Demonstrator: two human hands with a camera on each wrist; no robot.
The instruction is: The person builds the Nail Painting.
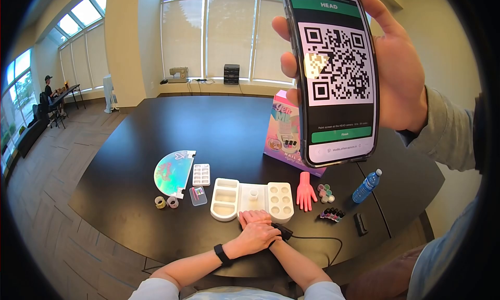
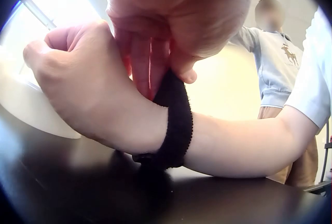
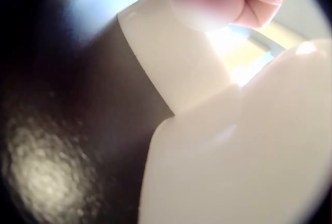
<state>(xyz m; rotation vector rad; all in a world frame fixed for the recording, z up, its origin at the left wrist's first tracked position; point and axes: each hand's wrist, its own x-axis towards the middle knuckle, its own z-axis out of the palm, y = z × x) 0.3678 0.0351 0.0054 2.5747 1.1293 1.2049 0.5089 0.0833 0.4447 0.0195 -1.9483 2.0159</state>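
In the head view my left hand [image 1: 253, 239] lies across my right wrist. Its fingers and thumb hold the black wrist strap [image 2: 176, 123] there, as the left wrist view shows up close. My right hand [image 1: 255, 217] is loosely bent beside the front edge of the white compartment tray [image 1: 225, 210] and holds nothing. The right wrist view has one fingertip [image 3: 207, 1] of that hand over the tray's smooth side. The tray has three wells on the left, a small round cup [image 1: 253, 194] in the middle and round hollows on the right.
Another person's hand [image 1: 398, 76] holds up a phone [image 1: 341, 133] showing a QR code. A box [image 1: 281, 125], pink model hand [image 1: 305, 193], small pots [image 1: 327, 193], dark-capped bottles [image 1: 332, 214] and water bottle [image 1: 366, 186] stand right; an iridescent panel [image 1: 174, 175] lies left. A cable [image 1: 317, 238] trails nearby.
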